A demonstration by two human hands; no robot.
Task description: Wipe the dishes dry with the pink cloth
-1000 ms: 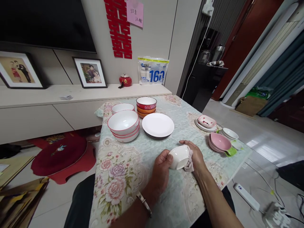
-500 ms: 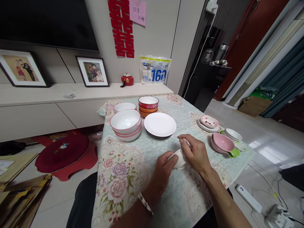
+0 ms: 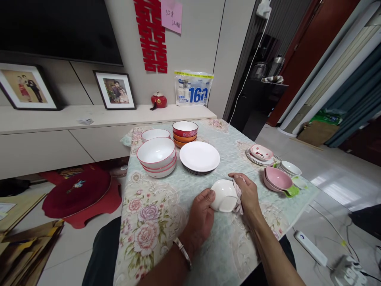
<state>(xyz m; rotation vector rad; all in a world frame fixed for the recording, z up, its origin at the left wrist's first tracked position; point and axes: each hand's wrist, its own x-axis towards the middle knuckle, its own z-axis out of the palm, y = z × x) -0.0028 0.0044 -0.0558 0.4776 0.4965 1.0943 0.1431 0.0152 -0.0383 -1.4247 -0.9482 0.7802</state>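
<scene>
A small white bowl (image 3: 224,194) is held above the table with its underside and foot turned toward me. My left hand (image 3: 204,206) grips its left edge, thumb on the outside. My right hand (image 3: 247,192) is closed on a pale pink cloth (image 3: 239,195), which presses against the bowl's right side. Just beyond the bowl lies a stack of plates with a white one (image 3: 200,156) on top. Left of the plates are stacked white bowls with red rims (image 3: 157,154).
Red and orange bowls (image 3: 185,129) stand behind the plates. On the right are pink bowls (image 3: 278,178), small white bowls (image 3: 290,168) and a pink patterned dish (image 3: 261,151) on plates. A floral cloth (image 3: 149,226) covers the table. A red stool (image 3: 80,194) stands left.
The white bowl has turned so its underside shows more fully. My right hand has moved slightly to the right, with the pink cloth now visible at the bowl's right edge.
</scene>
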